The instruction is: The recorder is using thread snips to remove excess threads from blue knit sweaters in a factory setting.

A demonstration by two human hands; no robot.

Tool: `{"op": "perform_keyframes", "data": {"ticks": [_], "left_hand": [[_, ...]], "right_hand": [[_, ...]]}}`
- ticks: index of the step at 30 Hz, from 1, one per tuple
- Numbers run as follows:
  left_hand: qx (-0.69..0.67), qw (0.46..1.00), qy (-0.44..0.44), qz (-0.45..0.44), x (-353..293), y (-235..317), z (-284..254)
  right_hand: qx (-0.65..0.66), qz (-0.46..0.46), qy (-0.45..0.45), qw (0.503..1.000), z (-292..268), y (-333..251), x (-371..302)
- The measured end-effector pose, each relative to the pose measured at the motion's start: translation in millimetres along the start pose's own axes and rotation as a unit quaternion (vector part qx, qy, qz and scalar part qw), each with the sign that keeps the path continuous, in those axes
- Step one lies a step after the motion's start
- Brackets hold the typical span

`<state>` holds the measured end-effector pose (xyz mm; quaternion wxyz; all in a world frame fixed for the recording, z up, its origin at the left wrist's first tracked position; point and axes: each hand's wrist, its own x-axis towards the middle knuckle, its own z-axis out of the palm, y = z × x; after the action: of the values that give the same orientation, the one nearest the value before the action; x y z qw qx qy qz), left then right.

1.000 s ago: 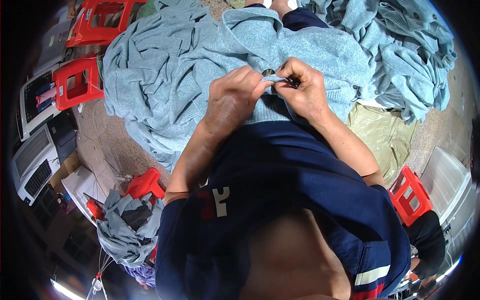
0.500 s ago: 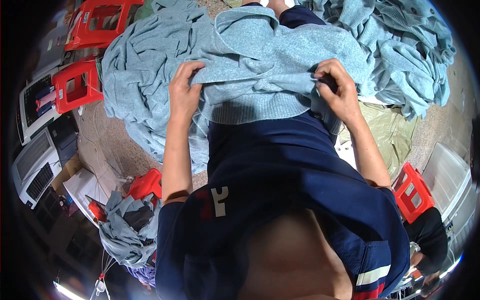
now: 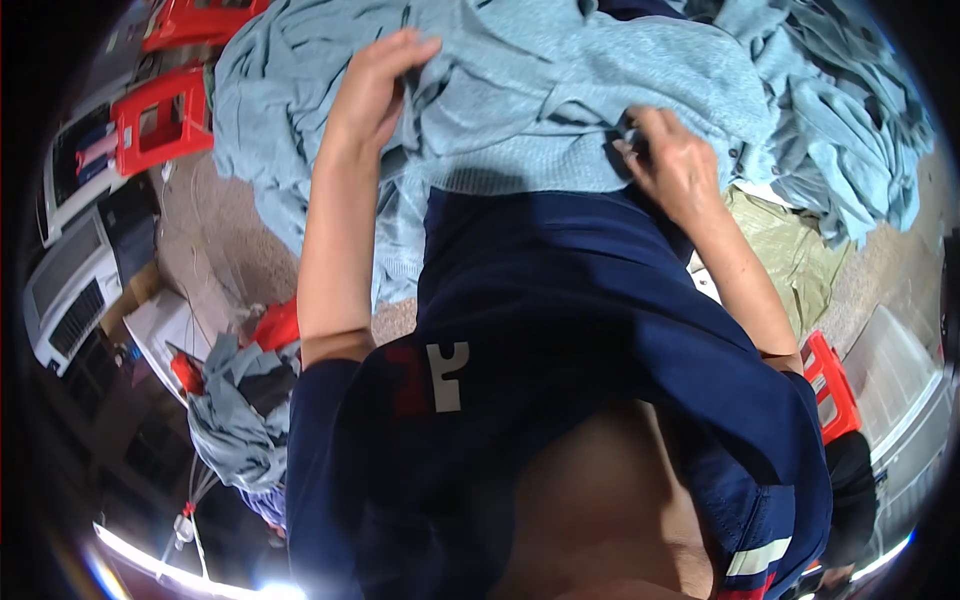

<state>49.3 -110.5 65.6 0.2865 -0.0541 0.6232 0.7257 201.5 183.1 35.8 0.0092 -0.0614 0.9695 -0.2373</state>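
A light blue knitted sweater [image 3: 660, 85] lies across my lap, its ribbed hem [image 3: 530, 172] over my dark navy clothing. My left hand [image 3: 375, 85] is over the left part of the knit, fingers stretched out to the right and apart, gripping nothing that shows. At the right end of the hem, my right hand [image 3: 680, 165] has curled fingers with thumb and fingertips close together. Something small and dark shows by those fingertips; whether it is an object or shadow is unclear.
More blue knitwear is heaped at left [image 3: 265, 110] and right [image 3: 850, 130]. A red stool [image 3: 160, 120] stands at the left, near white machines [image 3: 75, 290]. An olive sheet [image 3: 790, 250] lies at the right, beside a clear plastic box [image 3: 890, 370]. Another person's dark sleeve [image 3: 850, 490] shows lower right.
My left hand has let go of the knit edge and moved up, its fingers opening. The fabric between the hands has slackened and shifted. My right hand has moved slightly, staying near the hem.
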Motion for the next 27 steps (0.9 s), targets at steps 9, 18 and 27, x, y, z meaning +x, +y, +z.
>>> {"op": "perform_keyframes", "data": {"ticks": [9,18,27], "left_hand": [[-0.262,0.964,0.030,-0.028,18.2,-4.6,1.9],[-0.290,0.953,0.083,-0.012,17.2,-26.2,-13.4],[-0.177,0.984,0.008,0.011,-28.7,18.7,21.9]], "right_hand": [[-0.078,-0.005,0.134,0.988,33.0,10.6,38.2],[-0.043,0.020,0.138,0.989,36.7,12.4,51.3],[0.373,0.005,0.120,0.920,-47.7,10.1,19.0]]}}
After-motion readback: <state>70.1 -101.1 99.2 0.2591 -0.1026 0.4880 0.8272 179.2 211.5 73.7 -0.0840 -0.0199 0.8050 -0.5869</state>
